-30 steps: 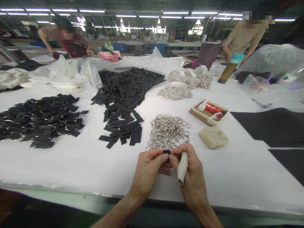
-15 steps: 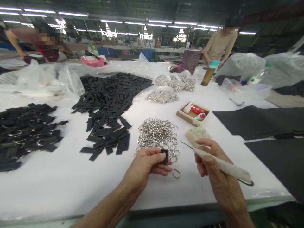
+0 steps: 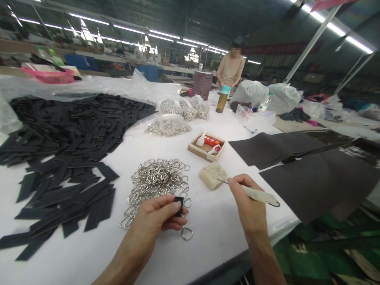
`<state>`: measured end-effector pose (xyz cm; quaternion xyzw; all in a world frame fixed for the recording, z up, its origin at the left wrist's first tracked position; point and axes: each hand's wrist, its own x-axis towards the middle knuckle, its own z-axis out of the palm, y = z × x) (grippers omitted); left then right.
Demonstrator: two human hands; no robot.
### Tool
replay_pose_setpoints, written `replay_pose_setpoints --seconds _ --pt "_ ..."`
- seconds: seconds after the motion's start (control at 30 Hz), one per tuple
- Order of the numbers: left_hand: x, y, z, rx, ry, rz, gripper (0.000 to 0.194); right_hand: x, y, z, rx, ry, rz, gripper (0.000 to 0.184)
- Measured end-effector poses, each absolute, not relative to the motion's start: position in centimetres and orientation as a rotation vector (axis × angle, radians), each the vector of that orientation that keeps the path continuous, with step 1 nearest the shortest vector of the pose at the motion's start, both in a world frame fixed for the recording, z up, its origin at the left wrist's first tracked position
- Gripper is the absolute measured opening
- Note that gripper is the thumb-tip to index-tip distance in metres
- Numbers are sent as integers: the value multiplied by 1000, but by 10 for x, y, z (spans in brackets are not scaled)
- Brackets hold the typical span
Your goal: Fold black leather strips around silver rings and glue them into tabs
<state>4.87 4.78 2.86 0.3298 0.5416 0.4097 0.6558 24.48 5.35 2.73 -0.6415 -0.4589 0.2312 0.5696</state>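
Observation:
My left hand point(image 3: 157, 215) pinches a small folded black strip point(image 3: 179, 205) just above the white table point(image 3: 208, 233). One metal D-ring point(image 3: 187, 233) lies loose right below that hand. My right hand point(image 3: 247, 200) grips a thin tool with a white wrapped handle point(image 3: 258, 194); its metal tip points at a pale waxy block point(image 3: 212, 174). A heap of silver D-rings point(image 3: 157, 180) lies just beyond my left hand.
Black strips point(image 3: 68, 158) cover the table's left side. Bags of rings point(image 3: 178, 114), a small cardboard tray point(image 3: 206, 145) with tubes and a bottle point(image 3: 222, 99) stand farther back. Dark sheets point(image 3: 311, 170) lie at right. A person point(image 3: 231, 67) stands at the far end.
My hands have parted: the right one swung out with the tool toward the waxy block, while the left kept the black strip. My view has turned to the right.

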Motion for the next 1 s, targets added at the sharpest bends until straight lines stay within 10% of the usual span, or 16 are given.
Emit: replay_pose_setpoints --seconds 1.0 --pt "41 38 24 707 1010 940 14 244 48 31 -1271 -940 784 25"
